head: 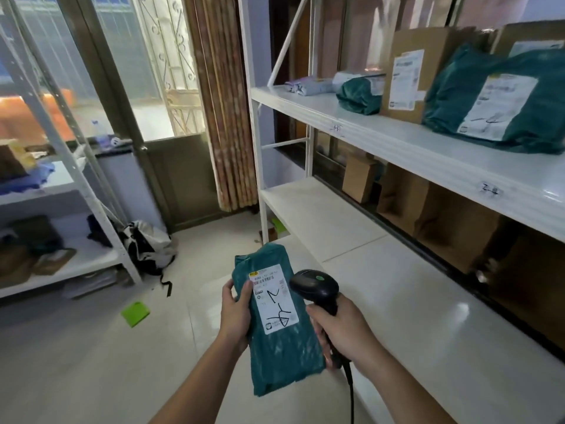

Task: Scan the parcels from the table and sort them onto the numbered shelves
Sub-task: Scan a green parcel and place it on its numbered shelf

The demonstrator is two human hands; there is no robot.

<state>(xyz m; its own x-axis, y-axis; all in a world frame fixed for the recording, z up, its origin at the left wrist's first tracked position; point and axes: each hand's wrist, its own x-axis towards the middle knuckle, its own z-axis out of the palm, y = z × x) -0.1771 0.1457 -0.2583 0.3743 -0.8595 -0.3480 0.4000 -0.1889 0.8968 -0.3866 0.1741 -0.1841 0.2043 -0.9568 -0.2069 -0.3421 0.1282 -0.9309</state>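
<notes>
You were midway, judging by the parcels already lying on the marked upper shelf. Your left hand had its grip clamped on a teal parcel, held over the floor with its scribbled white label up, and your right hand gripped the scanner beside it; shelving this one remained.

The white label on the teal parcel carries a barcode and large black handwritten strokes, but its fine print is too small to read. On the front edge of the upper shelf, one handwritten tag seems to read "2-4"; another tag further left is too blurred to make out. Labels on the shelved parcels are unreadable.
</notes>
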